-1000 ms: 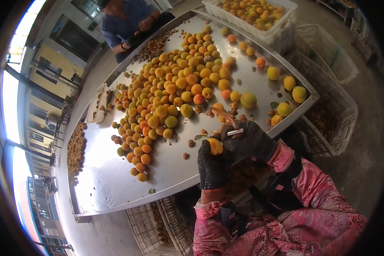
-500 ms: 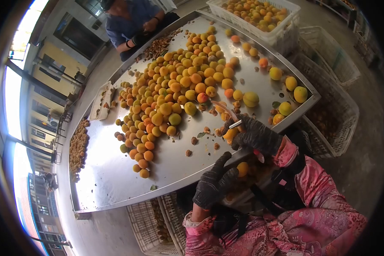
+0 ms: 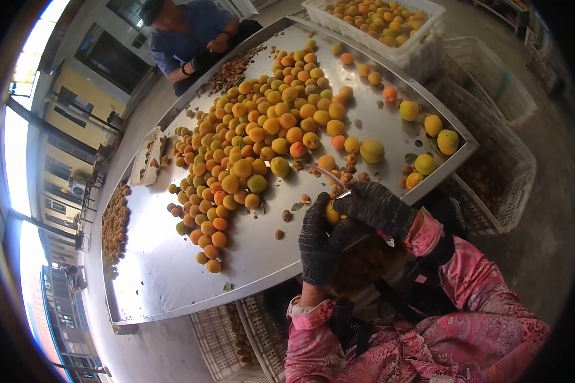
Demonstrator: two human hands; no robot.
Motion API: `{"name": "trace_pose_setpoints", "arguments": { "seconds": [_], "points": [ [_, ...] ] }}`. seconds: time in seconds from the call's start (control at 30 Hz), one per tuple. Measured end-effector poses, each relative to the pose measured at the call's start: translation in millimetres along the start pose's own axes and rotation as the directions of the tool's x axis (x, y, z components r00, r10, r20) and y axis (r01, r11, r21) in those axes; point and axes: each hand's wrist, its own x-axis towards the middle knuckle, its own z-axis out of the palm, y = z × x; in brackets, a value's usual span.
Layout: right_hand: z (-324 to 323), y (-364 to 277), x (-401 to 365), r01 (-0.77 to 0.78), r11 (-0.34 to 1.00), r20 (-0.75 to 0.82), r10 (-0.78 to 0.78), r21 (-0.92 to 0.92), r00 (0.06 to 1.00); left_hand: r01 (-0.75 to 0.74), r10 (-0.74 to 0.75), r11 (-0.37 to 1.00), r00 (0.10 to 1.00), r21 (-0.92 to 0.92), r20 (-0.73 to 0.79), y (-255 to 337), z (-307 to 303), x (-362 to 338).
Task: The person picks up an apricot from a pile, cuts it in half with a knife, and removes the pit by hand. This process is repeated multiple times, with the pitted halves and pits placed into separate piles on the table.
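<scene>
At the table's near edge, a yellow apricot (image 3: 332, 214) sits between my two gloved hands. My left hand (image 3: 318, 241), in a dark knit glove, closes on it from the left. My right hand (image 3: 378, 207) is closed around a slim tool (image 3: 343, 193) with a metal collar and a curved, translucent pinkish end; its exact kind I cannot make out. A small red and white piece (image 3: 386, 239) shows below this hand. Torn apricot bits and stones (image 3: 346, 173) lie on the metal just beyond my hands.
A large heap of apricots (image 3: 262, 127) covers the middle of the metal table (image 3: 166, 255). Stones are piled at the left edge (image 3: 115, 223). A white tray (image 3: 150, 156) and plastic crates (image 3: 421, 48) stand around. Across the table, a person (image 3: 188, 38) works.
My left hand has moved up and closed on the apricot, which was in my right hand. An apricot that showed below my hands is out of sight. The view has shifted slightly.
</scene>
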Motion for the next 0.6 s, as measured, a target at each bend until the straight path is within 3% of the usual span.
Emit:
{"name": "trace_pose_setpoints", "arguments": {
  "seconds": [0.03, 0.1, 0.13, 0.2, 0.23, 0.27, 0.33, 0.4, 0.43, 0.47, 0.53, 0.6],
  "points": [
    [-0.7, -2.5, -1.5, -0.038, 0.998, 0.049, 0.035, 0.056, 0.998, 0.002, -0.002, 1.0, 1.0, 0.0, 0.001, 5.4, 0.9, 0.8],
    [-1.1, -7.4, -3.2, -0.078, 0.991, 0.098, 0.067, 0.108, 0.993, 0.203, -0.221, 0.961, 0.972, -0.186, -0.08, 19.3, 3.3, 4.7],
    [-0.2, -10.1, -3.2, -0.104, 0.975, 0.067, 0.092, 0.196, 0.993, 0.204, -0.222, 0.961, 0.972, -0.187, -0.079, 18.0, 3.1, 7.2],
    [1.5, -16.1, -1.7, -0.126, 0.951, 0.039, 0.12, 0.281, 0.992, 0.236, -0.31, 0.87, 0.945, -0.433, -0.109, 14.9, 2.1, 12.5],
    [2.0, -19.3, 0.2, -0.094, 0.888, -0.025, 0.118, 0.451, 0.993, 0.313, -0.412, 0.813, 0.905, -0.492, -0.105, 17.8, 2.2, 19.7],
    [3.2, -24.0, 1.8, -0.048, 0.796, -0.089, 0.126, 0.603, 0.988, 0.313, -0.413, 0.811, 0.905, -0.494, -0.104, 15.4, 0.8, 21.2],
    [6.5, -36.0, 6.8, 0.02, 0.819, -0.182, 0.103, 0.573, 0.978, 0.407, -0.544, 0.668, 0.838, -0.623, -0.036, 6.0, -1.9, 26.2],
    [5.6, -35.6, 15.4, 0.221, 0.753, -0.321, -0.014, 0.62, 0.947, 0.416, -0.535, 0.668, 0.844, -0.617, -0.01, -0.4, -3.9, 27.8],
    [10.3, -34.8, 22.5, 0.406, 0.848, -0.451, -0.232, 0.34, 0.862, 0.422, -0.526, 0.67, 0.851, -0.61, 0.01, -2.4, -4.8, 27.8],
    [12.1, -35.6, 28.2, 0.406, 0.85, -0.452, -0.233, 0.337, 0.861, 0.422, -0.525, 0.669, 0.851, -0.612, 0.013, -3.4, -5.8, 27.9],
    [14.5, -38.1, 38.6, 0.415, 0.717, -0.408, -0.198, 0.559, 0.891, 0.417, -0.521, 0.618, 0.852, -0.666, 0.05, -5.3, -7.4, 27.3],
    [23.1, -42.1, 48.1, 0.421, 0.675, -0.404, -0.194, 0.606, 0.894, 0.402, -0.521, 0.595, 0.852, -0.696, 0.046, -11.1, -8.2, 27.4]
  ]
}}
